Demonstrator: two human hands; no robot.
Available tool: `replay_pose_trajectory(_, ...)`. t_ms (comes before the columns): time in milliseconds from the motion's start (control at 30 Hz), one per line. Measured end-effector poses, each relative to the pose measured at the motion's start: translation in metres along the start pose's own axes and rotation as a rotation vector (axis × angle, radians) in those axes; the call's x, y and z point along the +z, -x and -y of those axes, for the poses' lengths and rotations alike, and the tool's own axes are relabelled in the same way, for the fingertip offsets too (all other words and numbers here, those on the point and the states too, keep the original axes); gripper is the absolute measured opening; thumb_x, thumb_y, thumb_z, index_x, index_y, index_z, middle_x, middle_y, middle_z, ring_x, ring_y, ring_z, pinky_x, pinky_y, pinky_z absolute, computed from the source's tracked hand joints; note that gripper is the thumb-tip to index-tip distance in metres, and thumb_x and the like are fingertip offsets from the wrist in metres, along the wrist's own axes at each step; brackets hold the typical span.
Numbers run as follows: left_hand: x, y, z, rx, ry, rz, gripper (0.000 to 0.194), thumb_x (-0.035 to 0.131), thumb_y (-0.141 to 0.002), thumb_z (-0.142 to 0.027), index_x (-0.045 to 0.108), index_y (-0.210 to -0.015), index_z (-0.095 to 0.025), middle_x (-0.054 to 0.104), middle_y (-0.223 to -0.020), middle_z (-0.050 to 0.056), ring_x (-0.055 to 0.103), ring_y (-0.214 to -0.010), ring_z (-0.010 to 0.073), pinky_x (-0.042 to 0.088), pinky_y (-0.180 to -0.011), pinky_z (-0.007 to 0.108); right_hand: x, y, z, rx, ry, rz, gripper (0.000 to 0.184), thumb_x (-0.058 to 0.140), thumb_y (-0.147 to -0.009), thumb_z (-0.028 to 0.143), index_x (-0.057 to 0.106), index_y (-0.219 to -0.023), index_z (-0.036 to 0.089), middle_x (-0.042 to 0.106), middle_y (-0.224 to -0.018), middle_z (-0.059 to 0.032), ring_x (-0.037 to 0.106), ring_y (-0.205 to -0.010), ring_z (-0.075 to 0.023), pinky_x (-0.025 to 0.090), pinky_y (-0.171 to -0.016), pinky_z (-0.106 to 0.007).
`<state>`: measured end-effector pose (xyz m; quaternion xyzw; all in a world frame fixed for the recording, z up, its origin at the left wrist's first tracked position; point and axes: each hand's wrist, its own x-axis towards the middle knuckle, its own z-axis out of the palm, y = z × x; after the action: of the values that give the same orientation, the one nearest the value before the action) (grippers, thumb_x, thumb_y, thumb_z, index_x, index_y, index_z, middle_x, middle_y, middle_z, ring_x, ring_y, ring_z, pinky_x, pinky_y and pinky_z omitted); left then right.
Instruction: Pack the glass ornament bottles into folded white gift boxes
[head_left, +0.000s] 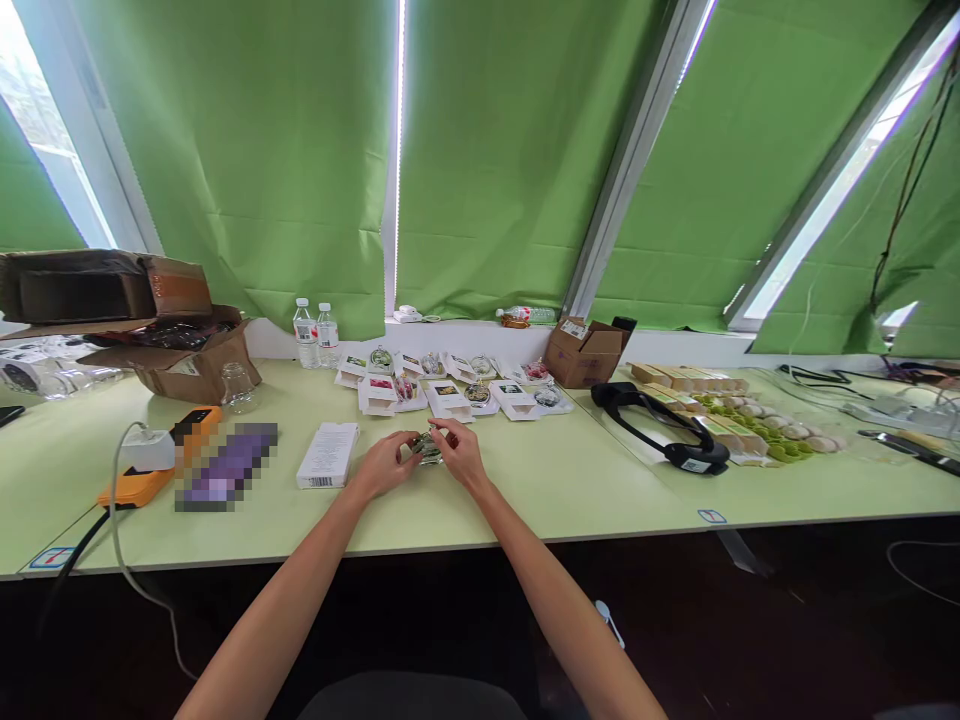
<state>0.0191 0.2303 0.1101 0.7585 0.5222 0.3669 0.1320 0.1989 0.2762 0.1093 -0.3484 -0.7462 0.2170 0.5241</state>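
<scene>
Between my two hands, low over the table, is a small shiny clear packet (pixel 429 448) with dark green contents; its exact kind is too small to make out. My left hand (pixel 388 463) pinches its left side. On the right side, the fingers of my right hand (pixel 459 452) close on its top edge. To the left of my left hand lies a white printed box (pixel 328 455) with a barcode. Just beyond both hands sit several small white picture boxes (pixel 450 401) alongside clear-wrapped round items (pixel 478 396).
Left are a phone-like blurred object (pixel 229 467), an orange power strip (pixel 142 487) with a white charger, a clear jar (pixel 238 388) and cardboard boxes (pixel 187 370). Two water bottles (pixel 305 335) stand behind. Right are a small carton (pixel 585 352), a black headset (pixel 664 430) and green egg trays (pixel 784 445).
</scene>
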Motion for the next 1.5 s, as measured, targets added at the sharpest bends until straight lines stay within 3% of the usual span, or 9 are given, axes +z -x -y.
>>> replay_pose_trajectory(200,-0.0001,-0.0004,0.0015,0.004,-0.001,0.003,0.04,0.052,-0.083,-0.037,0.06,-0.119,-0.02,0.067,-0.105,0.006,0.053,-0.059,0.0118,0.043,-0.06,0.026,0.0024,-0.0018,-0.0027,-0.029,0.003,-0.022,0.028,0.053,-0.086,0.04,0.07,-0.095,0.019,0.068,-0.089,-0.0061,0.051,-0.058,-0.0123,0.041,-0.054,-0.025)
replay_pose_trajectory(467,-0.0008,-0.0002,0.0018,0.012,-0.006,-0.005,0.039,0.052,-0.084,-0.037,0.06,-0.119,-0.022,0.066,-0.106,0.005,0.053,-0.058,0.0112,0.043,-0.06,0.026,0.0048,-0.0022,-0.0043,-0.024,0.022,-0.062,0.026,0.057,-0.084,0.041,0.068,-0.089,0.018,0.068,-0.084,-0.0042,0.046,-0.051,-0.0102,0.04,-0.051,-0.025)
replay_pose_trajectory(867,-0.0002,0.0,0.0015,0.004,-0.008,-0.003,0.038,0.051,-0.084,-0.039,0.06,-0.118,-0.023,0.066,-0.105,0.004,0.052,-0.057,0.0106,0.041,-0.056,0.025,0.0059,-0.0019,-0.0006,-0.073,-0.043,-0.125,0.023,0.062,-0.081,0.039,0.073,-0.08,0.019,0.071,-0.082,-0.0068,0.056,-0.058,-0.0144,0.044,-0.051,-0.026)
replay_pose_trajectory(1100,-0.0009,0.0002,-0.0012,0.008,-0.004,-0.003,0.039,0.052,-0.084,-0.04,0.06,-0.119,-0.023,0.066,-0.107,0.005,0.052,-0.057,0.0106,0.042,-0.057,0.025,0.0089,-0.0029,-0.0053,-0.068,-0.024,-0.152,0.025,0.064,-0.079,0.043,0.073,-0.077,0.019,0.07,-0.079,-0.0054,0.052,-0.054,-0.0123,0.044,-0.052,-0.026)
replay_pose_trajectory(1333,-0.0025,0.0006,-0.0037,0.001,-0.007,-0.001,0.041,0.052,-0.084,-0.04,0.06,-0.119,-0.022,0.066,-0.107,0.006,0.052,-0.057,0.0109,0.043,-0.058,0.026,0.0059,-0.0016,-0.0004,-0.043,-0.013,-0.129,0.028,0.064,-0.079,0.045,0.072,-0.08,0.018,0.069,-0.077,-0.0049,0.048,-0.052,-0.0116,0.041,-0.05,-0.025)
replay_pose_trajectory(1500,-0.0012,-0.0005,-0.0026,-0.003,-0.008,-0.009,0.04,0.052,-0.083,-0.04,0.061,-0.117,-0.022,0.067,-0.105,0.006,0.053,-0.057,0.0115,0.043,-0.059,0.026,0.0026,0.0,0.0039,0.021,0.005,-0.071,0.034,0.056,-0.084,0.045,0.07,-0.102,0.019,0.071,-0.085,-0.0051,0.049,-0.051,-0.0113,0.042,-0.051,-0.025)
